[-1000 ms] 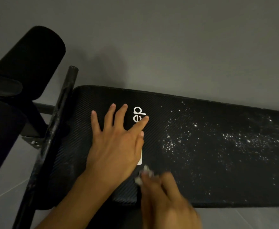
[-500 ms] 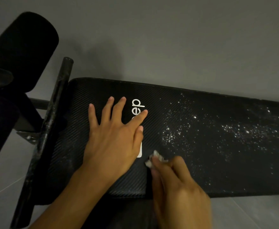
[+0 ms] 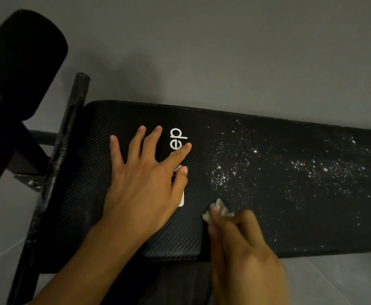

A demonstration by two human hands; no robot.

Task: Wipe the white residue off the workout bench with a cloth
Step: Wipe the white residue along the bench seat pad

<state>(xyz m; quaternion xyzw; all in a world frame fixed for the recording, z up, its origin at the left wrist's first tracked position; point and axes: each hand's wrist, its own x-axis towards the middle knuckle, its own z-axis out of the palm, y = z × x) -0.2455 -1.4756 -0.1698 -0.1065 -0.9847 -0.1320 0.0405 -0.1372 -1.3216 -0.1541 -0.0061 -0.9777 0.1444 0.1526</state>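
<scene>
Big grey wall (image 3: 224,51) at the back, plain and dim. Pale grey floor (image 3: 338,282) down below, with a few thin lines. Long black bench (image 3: 202,128) right up against the wall, lying from left to right, with fine stripes on its top. White residue (image 3: 307,170) sprinkled over the right half of the bench, like little dots and crumbs, thinner near the front edge.

Right end of the bench cut off by the edge of the picture. Both arms cut off at the bottom. Right hand (image 3: 243,252) blurry and hard to see well. White letters (image 3: 178,138) on the bench, "ep", with the rest hidden under the left hand (image 3: 145,183). Small white label (image 3: 181,200) peeking out beside that hand's thumb, mostly covered.

Fat black foam roller (image 3: 21,62) at the top left, up on a dark frame. Scuffed black metal bar (image 3: 65,155) just beside the left end of the bench, slanting from top to bottom. Left hand flat on the bench top, fingers straight and spread apart, holding nothing. Right hand near the front edge of the bench, fingers curled and pinched on a small white cloth (image 3: 218,209). Cloth bunched up, touching the bench, right at the near edge of the white dots.
</scene>
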